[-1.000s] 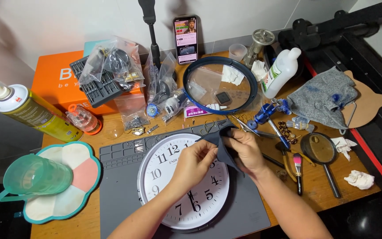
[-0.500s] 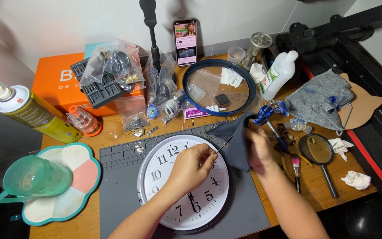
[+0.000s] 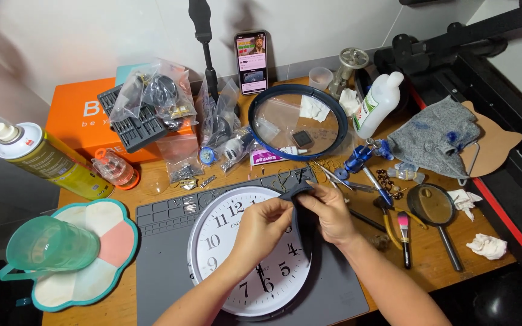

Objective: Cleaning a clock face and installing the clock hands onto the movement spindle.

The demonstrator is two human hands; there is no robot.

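Observation:
A round white wall clock (image 3: 228,250), with no front cover, lies face up on a grey work mat (image 3: 164,271). Both my hands are over the upper right of the dial. My left hand (image 3: 264,226) and my right hand (image 3: 328,211) each pinch a dark grey cloth (image 3: 300,208) that hangs between them and drapes over the dial's right side. The clock's hands near the lower middle stay partly visible below my left wrist.
The clock's blue-rimmed glass cover (image 3: 297,121) lies behind the mat. Tweezers, pliers, a small brush (image 3: 403,235) and a magnifying glass (image 3: 436,211) sit to the right. A spray can (image 3: 49,160) and a green jug (image 3: 46,244) stand at left; an orange box (image 3: 77,124) is at the back left.
My right hand came back from the tools on the right to the cloth over the dial. Both hands now meet on the cloth above the clock's upper right.

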